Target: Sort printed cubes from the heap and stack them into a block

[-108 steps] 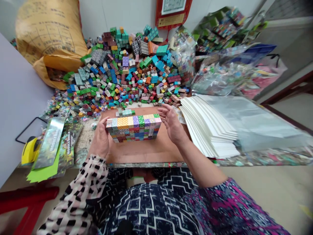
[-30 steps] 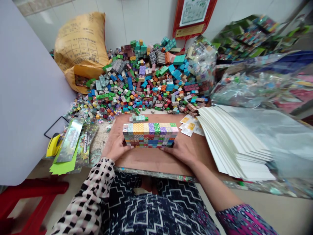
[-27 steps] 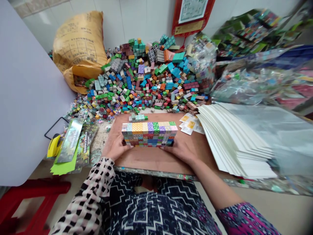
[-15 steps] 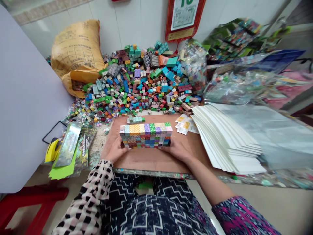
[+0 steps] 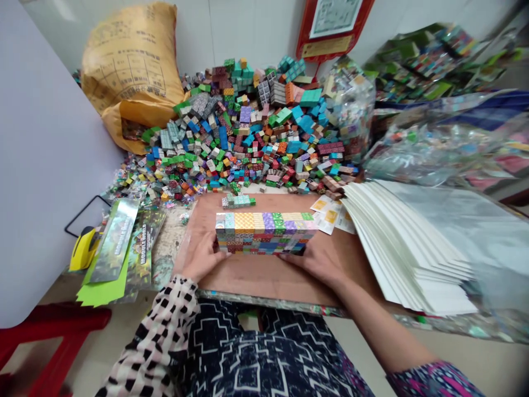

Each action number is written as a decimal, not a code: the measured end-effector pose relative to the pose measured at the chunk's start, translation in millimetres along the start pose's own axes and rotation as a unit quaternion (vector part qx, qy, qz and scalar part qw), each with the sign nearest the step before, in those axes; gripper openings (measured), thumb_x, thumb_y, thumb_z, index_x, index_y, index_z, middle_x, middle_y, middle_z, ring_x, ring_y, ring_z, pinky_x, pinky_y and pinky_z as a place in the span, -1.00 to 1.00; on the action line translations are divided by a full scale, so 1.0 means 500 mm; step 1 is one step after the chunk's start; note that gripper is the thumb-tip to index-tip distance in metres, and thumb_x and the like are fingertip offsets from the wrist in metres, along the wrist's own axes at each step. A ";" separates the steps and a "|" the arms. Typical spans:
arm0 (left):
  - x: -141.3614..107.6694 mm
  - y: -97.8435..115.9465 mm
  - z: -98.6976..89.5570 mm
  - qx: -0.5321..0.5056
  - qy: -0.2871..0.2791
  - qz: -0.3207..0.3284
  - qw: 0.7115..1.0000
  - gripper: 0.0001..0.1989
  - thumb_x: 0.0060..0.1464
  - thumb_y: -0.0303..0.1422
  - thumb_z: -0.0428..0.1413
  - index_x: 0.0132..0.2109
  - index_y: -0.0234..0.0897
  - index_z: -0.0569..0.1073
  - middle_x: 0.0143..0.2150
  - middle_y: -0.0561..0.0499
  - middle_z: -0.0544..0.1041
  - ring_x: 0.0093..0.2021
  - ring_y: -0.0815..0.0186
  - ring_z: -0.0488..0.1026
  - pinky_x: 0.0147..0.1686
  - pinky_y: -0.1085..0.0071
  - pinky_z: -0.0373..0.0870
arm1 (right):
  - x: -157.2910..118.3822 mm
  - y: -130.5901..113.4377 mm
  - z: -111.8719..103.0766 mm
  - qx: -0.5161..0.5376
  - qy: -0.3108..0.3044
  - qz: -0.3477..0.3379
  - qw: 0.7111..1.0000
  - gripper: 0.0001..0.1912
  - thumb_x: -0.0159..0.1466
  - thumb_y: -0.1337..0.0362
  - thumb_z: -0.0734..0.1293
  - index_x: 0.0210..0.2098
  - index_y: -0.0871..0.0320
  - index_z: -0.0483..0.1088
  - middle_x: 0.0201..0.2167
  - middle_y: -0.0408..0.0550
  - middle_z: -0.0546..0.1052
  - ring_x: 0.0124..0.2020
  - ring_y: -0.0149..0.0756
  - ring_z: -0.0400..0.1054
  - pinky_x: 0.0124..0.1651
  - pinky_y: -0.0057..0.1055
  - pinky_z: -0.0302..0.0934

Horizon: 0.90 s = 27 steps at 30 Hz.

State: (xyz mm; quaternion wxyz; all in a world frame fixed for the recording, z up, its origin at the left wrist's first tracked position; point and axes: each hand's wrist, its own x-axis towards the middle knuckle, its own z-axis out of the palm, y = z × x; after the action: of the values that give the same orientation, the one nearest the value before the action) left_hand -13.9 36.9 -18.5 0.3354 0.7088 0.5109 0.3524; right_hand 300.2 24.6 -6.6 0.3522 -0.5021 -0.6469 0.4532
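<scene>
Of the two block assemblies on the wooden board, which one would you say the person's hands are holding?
The larger multicoloured block wall, clasped between the left hand and right hand; the small green-and-teal strip behind it lies apart, untouched.

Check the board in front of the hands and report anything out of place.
A short strip of cubes sits alone on the wooden board, apart from the long cube block between the left hand and right hand. Small printed cards also lie scattered, poking out from under the stack of white sheets.
</scene>
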 end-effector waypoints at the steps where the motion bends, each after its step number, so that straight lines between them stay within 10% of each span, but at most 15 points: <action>1: -0.001 0.002 0.000 -0.009 -0.004 -0.004 1.000 -0.45 -0.01 -0.32 0.24 0.15 -0.28 0.36 0.12 -0.16 0.45 0.13 0.06 0.39 0.17 0.03 0.33 | -0.001 -0.004 -0.001 -0.007 -0.002 0.006 1.000 -0.53 0.12 0.06 0.45 -0.01 0.09 0.42 0.05 0.00 0.54 0.06 0.01 0.43 0.22 0.03 0.26; 27: -0.003 0.005 -0.004 0.009 -0.019 0.006 1.000 -0.47 0.05 -0.28 0.21 0.16 -0.30 0.35 0.16 -0.17 0.43 0.18 0.05 0.35 0.19 0.04 0.30 | -0.001 -0.039 0.000 -0.110 0.037 0.014 0.993 -0.50 0.11 0.04 0.43 0.00 0.09 0.44 0.07 0.01 0.53 0.11 0.04 0.39 0.27 -0.02 0.23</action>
State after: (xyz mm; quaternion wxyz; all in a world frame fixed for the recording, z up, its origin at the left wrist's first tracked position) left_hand -14.7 35.3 -15.7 0.3363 0.7215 0.5032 0.3364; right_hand 294.0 22.4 11.9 0.3119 -0.5636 -0.6721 0.3652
